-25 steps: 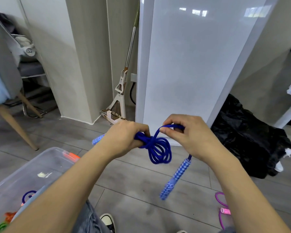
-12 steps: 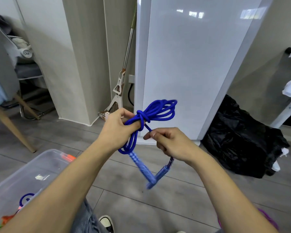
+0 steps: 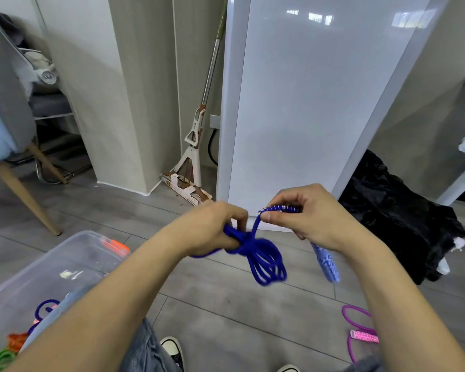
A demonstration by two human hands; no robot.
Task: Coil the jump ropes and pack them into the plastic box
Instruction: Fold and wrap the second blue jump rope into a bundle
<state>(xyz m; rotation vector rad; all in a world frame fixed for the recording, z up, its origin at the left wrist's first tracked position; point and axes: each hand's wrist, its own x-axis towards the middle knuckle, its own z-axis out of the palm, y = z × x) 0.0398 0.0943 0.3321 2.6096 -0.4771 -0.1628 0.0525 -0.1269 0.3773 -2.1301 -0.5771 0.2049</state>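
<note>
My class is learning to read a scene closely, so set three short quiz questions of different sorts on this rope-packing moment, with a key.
1. True or false: the blue rope already lies in the box.
2. Which hand grips the coiled bundle? A) left hand B) right hand
3. Fill in: a ____ rope lies on the floor at the right.

Key: 1 false; 2 A; 3 pink.
</note>
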